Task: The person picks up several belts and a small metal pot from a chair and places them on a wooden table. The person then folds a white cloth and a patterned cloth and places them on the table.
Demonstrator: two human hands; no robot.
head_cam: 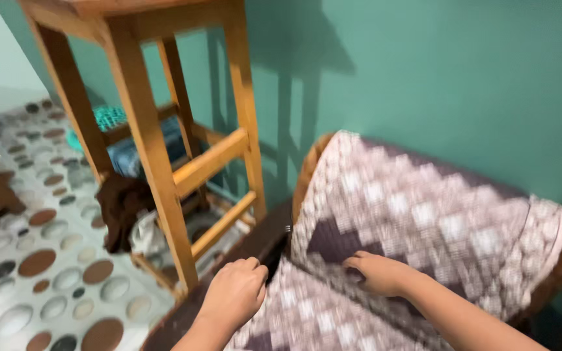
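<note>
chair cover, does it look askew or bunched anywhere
Nothing looks damaged. The patterned cover lies rumpled at the crease between seat and back, where the left hand and right hand press on it.

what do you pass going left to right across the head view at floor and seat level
spotted floor mat → brown cloth → wooden stool leg → left hand → right hand → patterned cover on the chair back
</note>
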